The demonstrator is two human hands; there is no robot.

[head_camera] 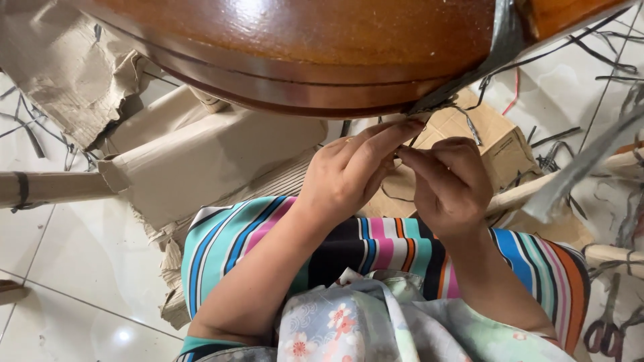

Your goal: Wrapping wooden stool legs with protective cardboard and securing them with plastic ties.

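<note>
Your left hand (pixel 345 177) and right hand (pixel 451 184) meet fingertip to fingertip, pinched together on a thin dark strip (pixel 429 106) just below the varnished wooden rim (pixel 302 87) above them. Risk: the frayed strip may tear or slip free if pulled unevenly. Cardboard (pixel 201 157) lies left of your hands.

Likely home, tiled floor (pixel 87 261), torn cardboard (pixel 201 157)

Left hand (pixel 345 177), right hand (pixel 451 184) pinching grey tape (pixel 436 104), wooden tabletop (pixel 302 47)
</note>
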